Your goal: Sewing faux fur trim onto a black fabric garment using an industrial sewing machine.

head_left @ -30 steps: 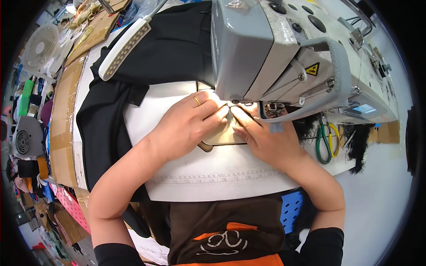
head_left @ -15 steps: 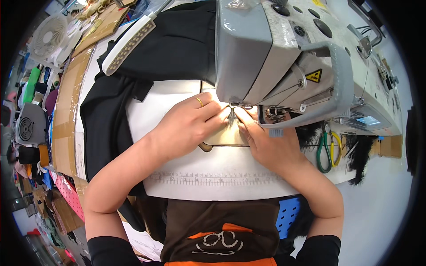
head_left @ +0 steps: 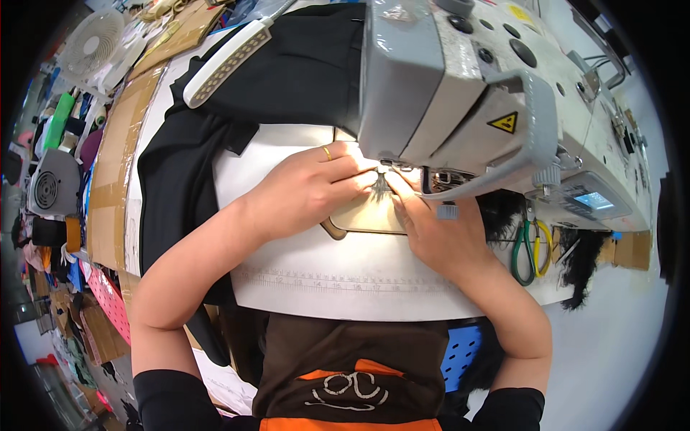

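Note:
A dark tuft of feathery trim (head_left: 379, 188) lies fanned out just in front of the needle area of the grey-white sewing machine (head_left: 402, 79). My left hand (head_left: 305, 188), with a ring on one finger, pinches its left side, fingertips pressed together close to the presser foot. On the other side my right hand (head_left: 447, 233) presses the trim with index finger and thumb. Its remaining fingers are partly hidden under the machine's guard. More black feathery trim (head_left: 499, 213) shows beyond the right hand.
Green- and yellow-handled scissors (head_left: 530, 251) lie right of my right hand, near another feathery black strip (head_left: 578, 262). Black fabric (head_left: 176, 187) covers the table's left side. A white lamp (head_left: 228, 65) reaches over it. A ruler scale (head_left: 338, 284) runs along the front.
The view has shifted a little, and machine and table sit slightly differently in it. Both hands stay at the needle area; the feathery tuft looks more spread out.

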The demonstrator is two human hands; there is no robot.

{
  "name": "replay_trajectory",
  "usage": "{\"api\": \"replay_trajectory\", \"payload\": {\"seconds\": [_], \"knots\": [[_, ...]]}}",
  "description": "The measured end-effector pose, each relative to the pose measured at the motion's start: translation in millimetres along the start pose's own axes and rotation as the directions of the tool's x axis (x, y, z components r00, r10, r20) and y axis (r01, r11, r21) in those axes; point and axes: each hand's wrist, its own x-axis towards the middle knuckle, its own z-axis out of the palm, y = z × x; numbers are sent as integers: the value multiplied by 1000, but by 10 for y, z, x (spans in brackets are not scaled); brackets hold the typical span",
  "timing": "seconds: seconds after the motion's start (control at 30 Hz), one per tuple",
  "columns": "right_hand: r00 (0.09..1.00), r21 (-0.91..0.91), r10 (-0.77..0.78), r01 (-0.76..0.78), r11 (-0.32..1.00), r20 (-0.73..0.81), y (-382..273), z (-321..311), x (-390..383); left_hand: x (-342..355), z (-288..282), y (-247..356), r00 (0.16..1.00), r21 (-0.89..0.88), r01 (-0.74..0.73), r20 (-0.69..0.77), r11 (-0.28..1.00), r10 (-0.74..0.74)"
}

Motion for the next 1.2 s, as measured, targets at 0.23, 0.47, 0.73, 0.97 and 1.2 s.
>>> {"api": "replay_trajectory", "payload": {"seconds": [0.23, 0.47, 0.73, 0.97, 1.2], "knots": [[1000, -41, -5, 3, 999, -28, 21, 30, -27, 32, 53, 45, 1000, 36, 0, -31, 999, 1], [1000, -34, -22, 21, 999, -1, 59, 12, -4, 45, 24, 74, 1000, 127, -16, -11, 992, 17], [1000, 53, -12, 10, 999, 29, 90, 0, 24, 37, 44, 64, 999, 90, 18, -32, 996, -16], [973, 140, 152, -177, 974, 175, 199, 6, 29, 21, 98, 61, 998, 101, 45, -55, 994, -40], [851, 417, 174, -409, 812, 495, 596, 26, 60, 39, 133, 45, 991, 61, 58, -121, 996, -50]]}}
